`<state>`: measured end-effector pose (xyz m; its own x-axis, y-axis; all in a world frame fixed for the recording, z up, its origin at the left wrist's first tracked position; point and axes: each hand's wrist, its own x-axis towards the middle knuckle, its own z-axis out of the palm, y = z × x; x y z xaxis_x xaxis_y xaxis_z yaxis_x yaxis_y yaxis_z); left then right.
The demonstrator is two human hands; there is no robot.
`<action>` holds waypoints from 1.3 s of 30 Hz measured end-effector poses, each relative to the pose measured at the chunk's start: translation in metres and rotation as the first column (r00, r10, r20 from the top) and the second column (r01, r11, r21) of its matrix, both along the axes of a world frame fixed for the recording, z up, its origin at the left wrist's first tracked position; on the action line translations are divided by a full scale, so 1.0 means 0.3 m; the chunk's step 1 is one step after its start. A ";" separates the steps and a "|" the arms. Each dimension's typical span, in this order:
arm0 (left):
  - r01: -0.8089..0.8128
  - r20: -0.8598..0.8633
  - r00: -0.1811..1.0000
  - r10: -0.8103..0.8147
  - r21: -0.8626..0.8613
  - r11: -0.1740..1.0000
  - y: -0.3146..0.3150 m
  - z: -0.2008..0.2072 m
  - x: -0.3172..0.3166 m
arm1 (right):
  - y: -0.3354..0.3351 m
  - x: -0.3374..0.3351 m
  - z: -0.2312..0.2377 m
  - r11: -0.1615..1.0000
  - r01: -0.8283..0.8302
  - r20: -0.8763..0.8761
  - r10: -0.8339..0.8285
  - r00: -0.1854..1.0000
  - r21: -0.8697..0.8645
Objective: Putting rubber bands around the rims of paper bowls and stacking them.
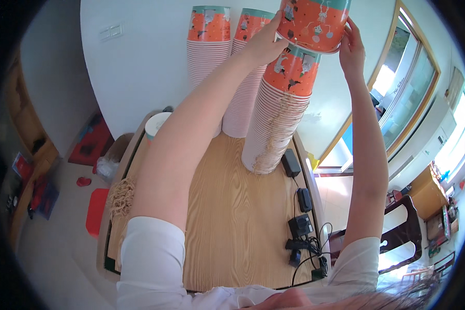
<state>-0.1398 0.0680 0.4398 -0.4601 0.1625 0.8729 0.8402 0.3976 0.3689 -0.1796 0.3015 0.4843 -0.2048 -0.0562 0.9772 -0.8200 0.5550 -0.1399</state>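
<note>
Both my arms reach up and forward over the wooden table. Between my left hand (267, 45) and my right hand (352, 47) is an orange paper bucket (315, 23) with a green band and printed figures, its rim facing down. My fingers press on its two sides near the rim. Directly below it, a tall stack of nested paper buckets (276, 124) stands rim-down, with tan twine (275, 137) running down its side. The held bucket's rim overlaps the stack's top in view; whether they touch, I cannot tell.
Two more bucket stacks (209, 62) (240, 103) rise behind, against the white wall. A white-rimmed tub (156, 124) stands at the table's left, near a bundle of tan twine (122, 197). Black power adapters (300, 226) and cables line the right edge. A dark chair (405, 232) is beyond.
</note>
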 end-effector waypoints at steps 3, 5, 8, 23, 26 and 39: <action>0.159 0.010 0.987 -0.160 0.033 0.987 0.039 -0.059 -0.096 | 0.020 -0.133 -0.074 0.998 -0.061 0.041 0.062 0.997 -0.028; 0.066 -0.010 0.998 -0.066 -0.009 0.998 -0.006 -0.126 -0.178 | -0.010 -0.201 -0.131 0.987 -0.146 0.106 0.153 0.982 -0.073; 0.033 0.086 0.996 -0.033 -0.004 0.999 0.019 -0.213 -0.186 | 0.016 -0.260 -0.269 0.983 -0.157 0.193 0.172 0.966 -0.095; -0.239 -0.022 0.971 0.238 -0.124 0.963 0.032 -0.460 -0.110 | -0.015 -0.210 -0.491 0.957 -0.193 0.427 0.271 0.862 -0.217; -0.240 0.056 0.967 0.249 -0.135 0.961 0.029 -0.463 -0.090 | 0.005 -0.210 -0.499 0.981 -0.012 0.215 0.054 0.975 -0.194; -0.441 0.194 0.854 0.482 -0.220 0.870 -0.292 -0.638 0.283 | -0.158 0.057 -0.514 0.950 0.150 -0.120 -0.121 0.985 0.275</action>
<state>-0.0548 -0.0196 0.2486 -0.7049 0.0087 0.7092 0.4409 0.7886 0.4286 -0.1623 0.2542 0.3301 -0.1311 -0.3108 0.9414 -0.7363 0.6664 0.1175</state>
